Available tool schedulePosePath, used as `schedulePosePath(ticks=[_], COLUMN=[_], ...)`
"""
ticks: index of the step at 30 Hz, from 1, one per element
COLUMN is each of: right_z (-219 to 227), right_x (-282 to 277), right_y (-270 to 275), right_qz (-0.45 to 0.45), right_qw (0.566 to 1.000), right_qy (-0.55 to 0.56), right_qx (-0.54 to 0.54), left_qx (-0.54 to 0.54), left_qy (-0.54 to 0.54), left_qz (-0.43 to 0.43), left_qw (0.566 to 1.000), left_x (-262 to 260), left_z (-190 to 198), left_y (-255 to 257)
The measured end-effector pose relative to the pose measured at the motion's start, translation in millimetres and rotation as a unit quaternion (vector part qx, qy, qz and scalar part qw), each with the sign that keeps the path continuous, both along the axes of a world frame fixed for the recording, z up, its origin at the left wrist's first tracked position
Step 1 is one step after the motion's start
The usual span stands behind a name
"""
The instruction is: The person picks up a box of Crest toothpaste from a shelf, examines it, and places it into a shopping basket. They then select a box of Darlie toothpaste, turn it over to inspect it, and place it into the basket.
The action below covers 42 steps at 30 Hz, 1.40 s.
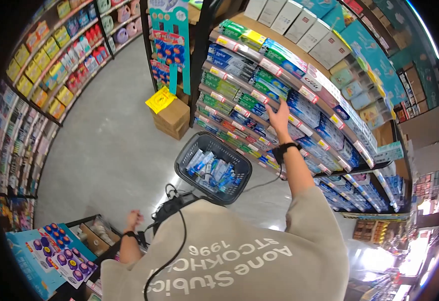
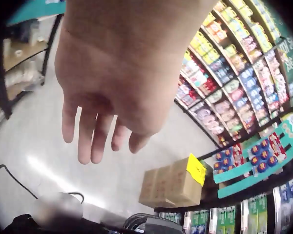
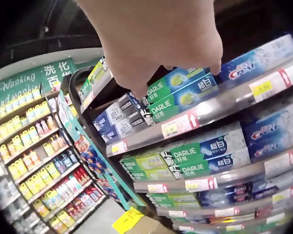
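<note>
My right hand (image 1: 279, 118) reaches into the toothpaste shelf on the right, thumb and fingers spread apart. In the right wrist view it hangs over a stack of green and blue Darlie toothpaste boxes (image 3: 181, 95), fingertips right at their upper edges; part of the fingers is hidden. Grey-blue toothpaste boxes (image 3: 118, 117) stand left of it and a Crest box (image 3: 256, 62) right of it. My left hand (image 1: 135, 218) hangs low at my side, its fingers loose and holding nothing. In the left wrist view the fingers (image 2: 101, 134) point down over the floor.
A dark shopping basket (image 1: 181, 159) with several blue and white packs stands on the floor before me. Brown cartons (image 1: 173, 118) with a yellow sign (image 1: 160, 100) stand beside the shelf end. A display stand (image 1: 59, 256) is at lower left; bottle shelves (image 1: 54, 55) line the far left.
</note>
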State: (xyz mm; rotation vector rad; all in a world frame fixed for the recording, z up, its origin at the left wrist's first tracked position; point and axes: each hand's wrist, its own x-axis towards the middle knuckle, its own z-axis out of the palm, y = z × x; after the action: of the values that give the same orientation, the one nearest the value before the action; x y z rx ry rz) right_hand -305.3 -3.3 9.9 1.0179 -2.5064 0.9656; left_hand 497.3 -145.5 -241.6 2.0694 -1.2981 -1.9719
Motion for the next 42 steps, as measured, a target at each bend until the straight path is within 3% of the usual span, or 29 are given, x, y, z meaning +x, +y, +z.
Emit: schedulePosePath(ticks=[4, 8, 9, 10, 12, 13, 16, 17, 18, 23, 32, 42], right_z=[28.4, 54.8, 55.8, 60.9, 72.9, 74.7, 50.9, 43.4, 35.2, 5.0, 9.5, 11.4], right_x=[-19.4, -31.0, -35.4, -45.2, -65.3, -71.3, -112.7, -131.1, -146.1, -174.0, -188.9, -190.6], right_y=[-42.7, -65.3, -69.5, -74.0, -80.2, -82.2, -87.1, -87.5, -87.8, -72.6, -78.3, -72.6], right_qz=[-0.048, -0.064, -0.080, -0.061, -0.021, -0.036, -0.082, -0.125, -0.116, -0.122, -0.154, -0.146], right_qw=[0.991, 0.982, 0.971, 0.979, 0.988, 0.985, 0.986, 0.963, 0.966, 0.965, 0.963, 0.967], right_qy=[0.092, 0.096, 0.173, 0.134, 0.052, 0.086, 0.033, -0.081, -0.084, -0.098, -0.096, -0.089], right_qx=[0.087, 0.148, 0.146, 0.144, 0.141, 0.144, 0.143, 0.224, 0.217, 0.212, 0.198, 0.190], left_qx=[-0.091, -0.124, -0.114, -0.107, -0.095, -0.090, -0.082, -0.052, -0.027, 0.008, -0.127, -0.049], left_qy=[0.009, -0.003, -0.003, -0.004, -0.014, -0.024, -0.012, -0.020, -0.024, -0.094, -0.036, -0.058], left_qz=[-0.060, -0.056, -0.061, -0.067, -0.080, -0.090, -0.132, -0.150, -0.154, -0.204, -0.193, -0.250], left_qw=[0.994, 0.991, 0.992, 0.992, 0.992, 0.992, 0.988, 0.987, 0.987, 0.975, 0.972, 0.965], left_x=[-20.0, -12.8, -7.8, -2.5, 3.4, 3.9, 5.9, 1.8, 5.1, -23.6, -114.4, -77.2], left_z=[32.0, 46.5, 42.8, 39.7, 33.1, 31.4, 45.5, 53.0, 47.7, 93.7, 153.2, 111.8], left_y=[-97.5, -148.7, -158.8, -163.6, -164.5, -156.9, -125.4, -120.0, -117.6, -124.9, -137.6, -112.2])
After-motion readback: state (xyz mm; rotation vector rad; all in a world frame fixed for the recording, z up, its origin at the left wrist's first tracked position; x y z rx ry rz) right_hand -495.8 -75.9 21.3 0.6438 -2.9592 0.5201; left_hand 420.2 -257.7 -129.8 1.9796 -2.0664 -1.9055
